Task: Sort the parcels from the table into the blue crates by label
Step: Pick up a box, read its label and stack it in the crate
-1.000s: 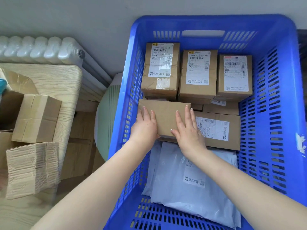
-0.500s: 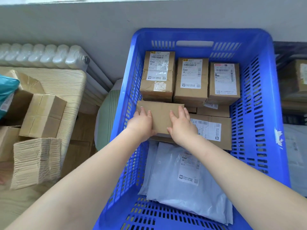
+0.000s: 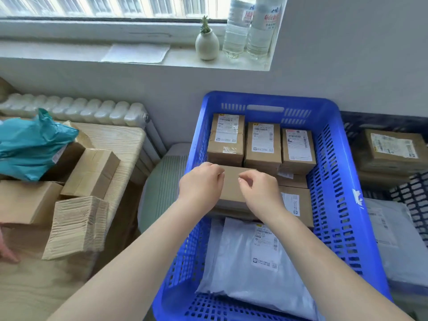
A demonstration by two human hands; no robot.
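Observation:
A blue crate (image 3: 333,181) stands on the floor right of the table (image 3: 120,140). Three labelled brown boxes (image 3: 262,142) line its far end, and a grey mailer (image 3: 250,258) lies at its near end. A plain brown box (image 3: 231,184) rests on the stack at mid-crate, beside a labelled box (image 3: 298,205). My left hand (image 3: 201,184) hovers over the plain box's left end with loosely curled fingers. Over its right end, my right hand (image 3: 259,193) has its fingers curled too. Neither hand grips the box.
On the table lie several brown boxes (image 3: 91,172), a corrugated parcel (image 3: 76,225) and a teal mailer (image 3: 30,144). A dark crate (image 3: 412,193) at the right holds a box (image 3: 391,149) and a grey mailer (image 3: 393,239). Another person's fingers (image 3: 7,251) show at the left edge.
Both hands were pressing flat on the plain box; now their fingers have curled and lifted off it. The camera has tilted up, bringing the windowsill into view.

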